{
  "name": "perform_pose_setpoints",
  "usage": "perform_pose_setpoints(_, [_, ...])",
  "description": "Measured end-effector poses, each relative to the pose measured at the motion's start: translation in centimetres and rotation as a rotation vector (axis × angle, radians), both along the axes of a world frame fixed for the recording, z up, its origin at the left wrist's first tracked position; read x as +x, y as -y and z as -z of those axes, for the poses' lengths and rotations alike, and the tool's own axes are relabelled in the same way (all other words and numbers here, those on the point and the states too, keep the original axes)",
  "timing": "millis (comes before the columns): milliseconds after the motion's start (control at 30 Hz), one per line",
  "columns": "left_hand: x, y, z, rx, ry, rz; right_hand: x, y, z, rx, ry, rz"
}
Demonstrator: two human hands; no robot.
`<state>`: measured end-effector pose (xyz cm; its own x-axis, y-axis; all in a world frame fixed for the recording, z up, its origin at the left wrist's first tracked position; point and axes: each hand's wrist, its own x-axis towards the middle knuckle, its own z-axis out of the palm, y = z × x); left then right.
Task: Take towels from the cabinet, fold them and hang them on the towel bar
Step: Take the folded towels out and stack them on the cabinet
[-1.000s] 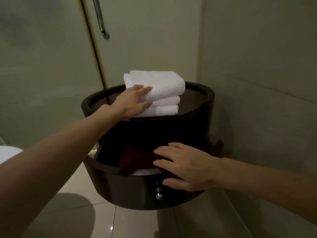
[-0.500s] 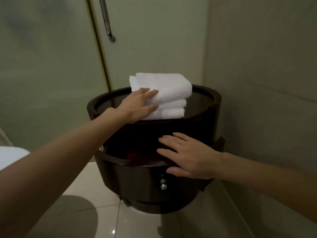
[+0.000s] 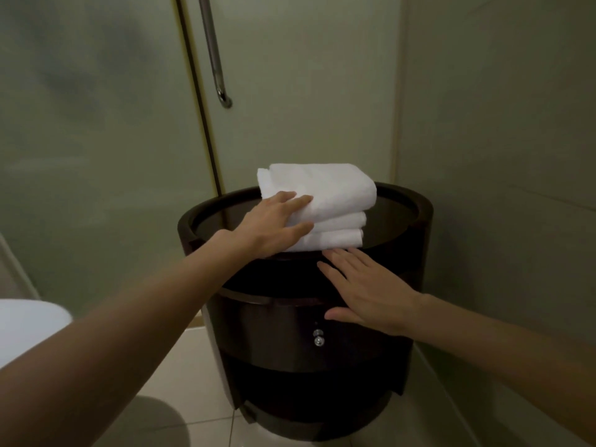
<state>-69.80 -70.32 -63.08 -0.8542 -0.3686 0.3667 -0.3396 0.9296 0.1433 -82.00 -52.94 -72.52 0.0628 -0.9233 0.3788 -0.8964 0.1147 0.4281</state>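
Closest to me, two bare arms reach in, one from the low left and one from the right. Under them I see pale floor tiles (image 3: pixel 180 366), and a round white thing (image 3: pixel 29 330) pokes in at the left edge. I cannot tell what it is.

Next comes the right hand (image 3: pixel 371 291). It lies flat on the curved front of the round dark cabinet (image 3: pixel 274 324). Its fingers are straight and spread, and they hold nothing. Its thumb sits low, just above and beside two small shiny knobs (image 3: pixel 318 337). Its fingertips reach up near the top edge of the cabinet, just under the towels.

A bit farther on is the left hand (image 3: pixel 274 227). It rests on the left end of the stack of towels (image 3: pixel 332 201). Its fingers are straight and lie on the top towel, and its thumb lies along the side lower down. It touches the stack but I do not see it curl around any towel.

The three white towels are folded and piled on top of the cabinet, inside its raised rim.

Behind it all stands a cloudy glass door (image 3: pixel 96 124) with a long metal handle (image 3: pixel 213 53). A plain wall (image 3: pixel 500 124) is on the right.
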Motion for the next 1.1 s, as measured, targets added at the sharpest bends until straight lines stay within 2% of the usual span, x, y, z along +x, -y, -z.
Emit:
perform_pose_setpoints(200, [-0.2, 0.1, -0.1, -0.007, -0.005, -0.01, -0.2, 1.2, 0.1, -0.12, 0.001, -0.029])
perform_pose_setpoints(533, [-0.2, 0.4, -0.2, 0.014, -0.033, -0.008, -0.2, 3.5, 1.1, -0.347, 0.126, -0.066])
perform_pose_setpoints(1100, [0.1, 0.5, 0.2, 0.011, -0.028, -0.006, 0.1, 4.7, 1.9, -0.48, 0.173, -0.021])
